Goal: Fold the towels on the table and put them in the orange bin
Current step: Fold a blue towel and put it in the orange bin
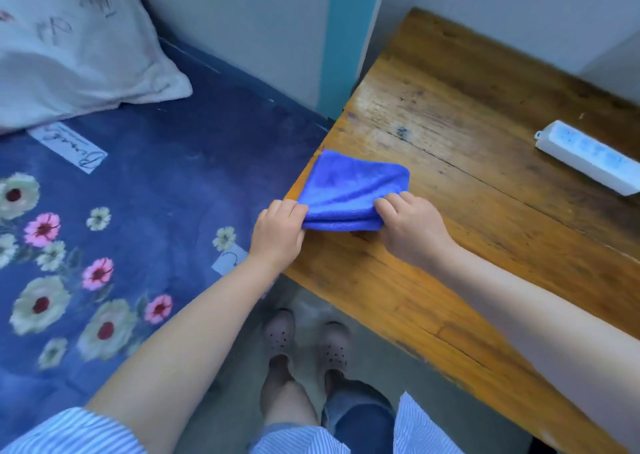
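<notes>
A folded blue towel (pixel 356 190) lies at the bench (pixel 450 141) edge, stretched between both hands. The left hand (pixel 277 233) pinches its near left corner out past the bench edge; the right hand (pixel 410 225) pinches the near right corner, knuckles up, forearm over the wood. A white power strip (pixel 588 157) sits well beyond the right hand.

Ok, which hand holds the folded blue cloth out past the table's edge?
The left hand, pinching the blue microfibre towel's corner beyond the wooden table; the right hand pinches above the tabletop.
</notes>
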`<state>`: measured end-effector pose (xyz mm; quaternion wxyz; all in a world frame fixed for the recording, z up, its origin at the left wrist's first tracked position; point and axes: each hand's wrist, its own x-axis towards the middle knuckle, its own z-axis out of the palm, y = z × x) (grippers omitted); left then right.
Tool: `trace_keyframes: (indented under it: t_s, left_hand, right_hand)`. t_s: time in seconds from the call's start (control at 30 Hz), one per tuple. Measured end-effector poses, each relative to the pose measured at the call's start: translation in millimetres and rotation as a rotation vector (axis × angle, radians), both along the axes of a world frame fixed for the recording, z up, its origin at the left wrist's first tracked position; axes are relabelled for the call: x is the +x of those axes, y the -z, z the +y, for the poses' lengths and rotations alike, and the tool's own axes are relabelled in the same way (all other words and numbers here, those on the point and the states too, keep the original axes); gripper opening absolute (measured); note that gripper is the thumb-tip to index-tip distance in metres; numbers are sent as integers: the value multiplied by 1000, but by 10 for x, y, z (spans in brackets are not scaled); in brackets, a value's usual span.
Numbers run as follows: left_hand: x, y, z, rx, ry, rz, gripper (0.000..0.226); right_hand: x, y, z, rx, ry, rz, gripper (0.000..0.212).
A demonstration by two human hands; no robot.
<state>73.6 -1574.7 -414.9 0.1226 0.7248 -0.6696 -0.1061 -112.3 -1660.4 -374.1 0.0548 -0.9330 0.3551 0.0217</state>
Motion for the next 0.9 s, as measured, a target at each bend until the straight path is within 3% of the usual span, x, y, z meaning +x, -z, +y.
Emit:
trace_keyframes:
  t_s: [0.07, 0.2, 0.33, 0.5, 0.9]
  left_hand:
    - [146, -172, 107, -37, -127, 80, 20]
    - [694, -500, 554, -64, -419, 97, 30]
    - [1198, -893, 1168, -132, -657, 226, 24]
    - [1896, -1331, 2412, -244, -963, 258, 27]
    - [3172, -1857, 5054, -338, -1239, 179, 30]
  right_hand:
    - [152, -137, 16, -85, -16, 7, 6]
    - [794, -297, 120, 20, -68, -27, 21]
    - [1576, -559, 389, 123, -122, -153, 32]
    - [2568, -953, 1139, 249, -613, -238, 35]
    - [4498, -1484, 3589, 311, -943, -352, 36]
